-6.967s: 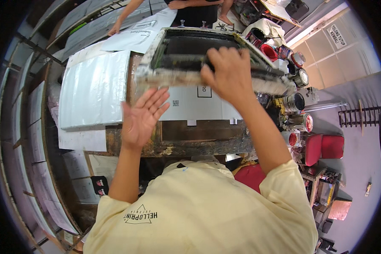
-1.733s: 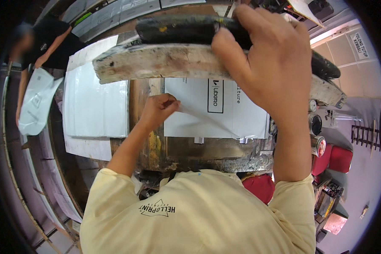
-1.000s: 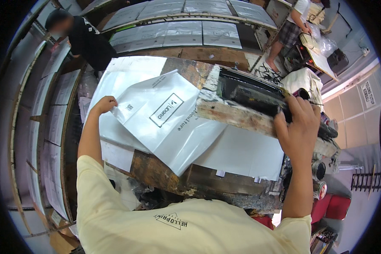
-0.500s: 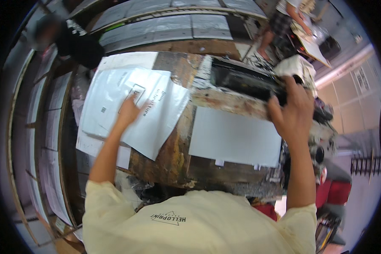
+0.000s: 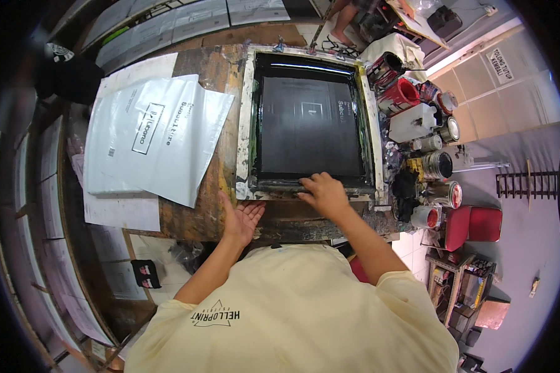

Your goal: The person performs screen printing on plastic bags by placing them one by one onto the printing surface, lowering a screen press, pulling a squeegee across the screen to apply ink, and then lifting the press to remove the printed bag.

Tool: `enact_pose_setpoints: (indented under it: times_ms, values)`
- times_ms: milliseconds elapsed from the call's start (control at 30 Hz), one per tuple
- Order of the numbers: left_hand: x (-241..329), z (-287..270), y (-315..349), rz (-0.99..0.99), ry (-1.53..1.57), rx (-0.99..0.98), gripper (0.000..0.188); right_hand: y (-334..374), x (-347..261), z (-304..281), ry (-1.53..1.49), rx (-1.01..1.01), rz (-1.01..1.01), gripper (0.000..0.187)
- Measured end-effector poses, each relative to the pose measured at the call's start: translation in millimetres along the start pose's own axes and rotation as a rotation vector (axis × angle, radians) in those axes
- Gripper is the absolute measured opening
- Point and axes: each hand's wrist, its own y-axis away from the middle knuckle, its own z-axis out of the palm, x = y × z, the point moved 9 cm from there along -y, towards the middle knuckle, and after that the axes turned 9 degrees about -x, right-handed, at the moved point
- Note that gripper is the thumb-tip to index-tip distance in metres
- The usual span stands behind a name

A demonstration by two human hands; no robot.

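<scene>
A screen printing frame (image 5: 246, 124) with a pale, ink-stained rim and a dark mesh lies flat on the worn wooden table. A faint printed design shows in its mesh. My right hand (image 5: 326, 196) is closed over the frame's near edge, thumb toward me. A dark bar runs along that edge beside the fingers; its kind is unclear. My left hand (image 5: 244, 219) is open, palm up, fingers by the frame's near left corner. Left of the frame, printed white plastic bags (image 5: 162, 133) lie stacked on a white sheet (image 5: 121, 211). What lies under the frame is hidden.
Paint cans, a red ink tub (image 5: 399, 94) and a white jug (image 5: 412, 121) crowd the right side. Racks with white sheets (image 5: 62, 230) stand at left. Red chairs (image 5: 473, 224) are at right. A person in dark clothing (image 5: 74, 74) is at far left; another's legs show at the top.
The tilted frame has come down flat, covering the white sheet on the table. My left hand has left the bags for the frame's near left corner. The view has shifted right.
</scene>
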Motion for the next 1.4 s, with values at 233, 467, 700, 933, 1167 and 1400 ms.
enact_pose_setpoints:
  times_ms: [233,467,700,933,1167,1400]
  values:
    - [-5.3,-28.9,-25.2,-0.115,-0.052,0.183,0.133,-27.1,14.4,40.3,0.106,0.157,-0.096,0.054]
    - [-6.4,-31.0,-22.5,-0.113,-0.101,0.239,0.132,-187.8,98.7,-28.7,0.14,0.302,-0.12,0.052]
    - [-3.0,-26.7,-16.8,-0.055,-0.132,0.332,0.128,-311.4,163.3,-95.9,0.154,0.08,-0.141,0.037]
    - [4.5,-13.0,-1.7,0.029,-0.17,0.308,0.113,-302.9,158.5,-102.9,0.181,0.213,-0.147,0.034]
    - [13.5,-6.9,9.5,0.077,-0.237,0.116,0.111,-145.5,71.6,-53.9,0.15,0.333,-0.167,0.03]
    - [40.9,50.0,38.3,0.141,-0.198,-0.198,0.105,2.4,-22.3,-99.1,0.104,0.186,-0.086,0.035]
